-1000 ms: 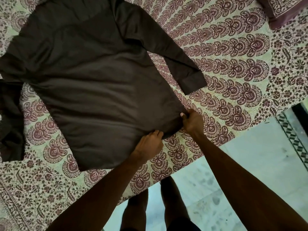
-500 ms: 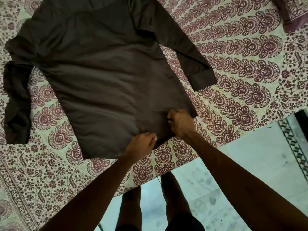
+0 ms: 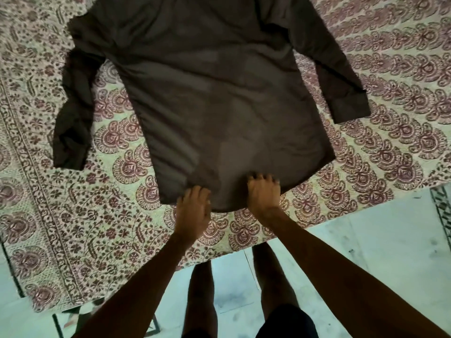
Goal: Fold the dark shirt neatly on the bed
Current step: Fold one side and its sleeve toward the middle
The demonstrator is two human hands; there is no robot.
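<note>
The dark brown long-sleeved shirt [image 3: 207,93] lies spread flat on the bed, its hem nearest me. Its left sleeve [image 3: 73,118] hangs down crumpled beside the body. The right sleeve [image 3: 336,69] lies straight and angled outward, cuff at the right. My left hand [image 3: 194,206] grips the hem near its left corner, fingers curled over the edge. My right hand [image 3: 263,193] holds the hem's middle a little to the right, fingers curled into the fabric. The collar is cut off at the top of the view.
A cream bedsheet [image 3: 73,215] with maroon paisley print covers the bed. The bed's near edge runs diagonally below my hands. Beyond it lies pale tiled floor [image 3: 366,240], where my legs [image 3: 202,301] stand.
Both hands have shifted left along the hem, the right one from the right corner to the middle. The shirt now lies straighter, squared toward me, and both sleeves are in view.
</note>
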